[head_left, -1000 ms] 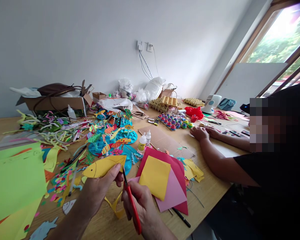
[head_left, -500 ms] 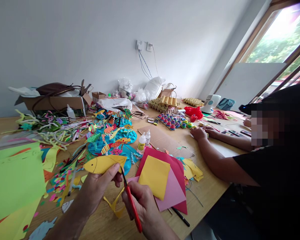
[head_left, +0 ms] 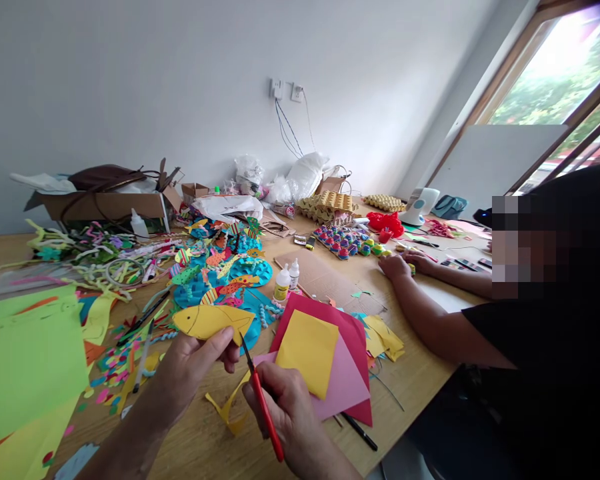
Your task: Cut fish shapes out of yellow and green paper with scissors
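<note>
Craft supplies crowd a wooden bench (head_left: 190, 447) below a pale wall (head_left: 180, 73). From the lower left, the left forearm angles up and inward, the left hand (head_left: 193, 367) pinching a yellow paper fish (head_left: 200, 321) near its tail, thumb on top and fingers beneath. The right hand (head_left: 285, 397) comes in from below, closed around red-handled scissors (head_left: 266, 417) with the blades pointing up and leftward — their tip at the tail's lower edge. Raised over the bench, the fish lies above the left hand, head leftward, and up and left of the right hand. Both hands are near each other — a yellow paper offcut (head_left: 236, 425) lies below, between them.
</note>
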Action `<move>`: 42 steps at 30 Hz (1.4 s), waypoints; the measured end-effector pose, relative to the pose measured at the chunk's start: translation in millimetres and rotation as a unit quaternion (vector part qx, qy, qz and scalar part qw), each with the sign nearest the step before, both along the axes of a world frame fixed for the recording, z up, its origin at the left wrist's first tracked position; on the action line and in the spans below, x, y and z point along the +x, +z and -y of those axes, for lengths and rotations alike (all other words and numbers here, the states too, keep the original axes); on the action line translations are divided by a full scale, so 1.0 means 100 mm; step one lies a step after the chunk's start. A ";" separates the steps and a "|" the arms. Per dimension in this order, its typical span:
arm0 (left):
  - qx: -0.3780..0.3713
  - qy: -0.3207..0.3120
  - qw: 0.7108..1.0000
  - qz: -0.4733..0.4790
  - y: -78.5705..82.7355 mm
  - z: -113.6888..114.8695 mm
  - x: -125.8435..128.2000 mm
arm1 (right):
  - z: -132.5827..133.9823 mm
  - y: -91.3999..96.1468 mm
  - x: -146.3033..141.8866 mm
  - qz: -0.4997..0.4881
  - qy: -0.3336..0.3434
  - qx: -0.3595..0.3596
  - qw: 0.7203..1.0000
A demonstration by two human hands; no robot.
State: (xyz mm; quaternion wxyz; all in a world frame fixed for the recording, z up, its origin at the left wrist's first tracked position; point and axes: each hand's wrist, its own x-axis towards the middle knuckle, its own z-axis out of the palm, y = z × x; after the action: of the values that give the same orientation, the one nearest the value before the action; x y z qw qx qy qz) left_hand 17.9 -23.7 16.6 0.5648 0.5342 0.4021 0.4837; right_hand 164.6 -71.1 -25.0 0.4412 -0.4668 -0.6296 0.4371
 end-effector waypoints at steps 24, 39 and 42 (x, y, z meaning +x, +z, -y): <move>0.035 -0.010 0.996 -0.085 0.07 -0.01 -0.05 | 0.03 0.05 0.03 0.014 0.026 -0.006 1.000; 0.031 0.009 0.996 -0.078 0.08 -0.05 -0.10 | -0.01 0.02 0.13 0.103 0.012 0.026 0.994; 0.031 0.050 0.997 -0.056 0.14 -0.09 -0.17 | -0.03 0.05 0.19 0.142 0.026 0.034 0.989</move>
State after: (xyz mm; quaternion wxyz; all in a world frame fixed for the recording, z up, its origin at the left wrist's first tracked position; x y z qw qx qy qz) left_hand 1.0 -14.3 31.0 0.4996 0.5570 0.4439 0.4931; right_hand 183.9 -68.1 -19.8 0.3514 -0.4927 -0.7123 0.3554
